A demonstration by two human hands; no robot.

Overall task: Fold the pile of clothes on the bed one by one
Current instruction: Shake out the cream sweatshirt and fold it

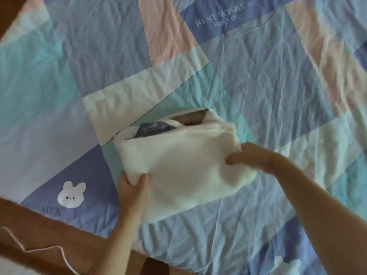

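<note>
A folded white fleecy garment point(184, 171) sits in the middle of the bed, lifted a little at its near side. A dark blue piece of cloth point(156, 129) shows inside its far open edge. My left hand point(133, 187) grips the near left corner, thumb on top. My right hand point(250, 157) holds the right edge, thumb pressed into the fleece and the fingers hidden beneath. No other pile of clothes is in view.
The bed carries a wrinkled patchwork sheet point(278, 80) in blue, teal, pink and white, with a printed bunny point(70, 195) at the near left. A brown wooden bed edge point(49, 241) runs along the lower left, with a thin white cord point(45, 250) on it.
</note>
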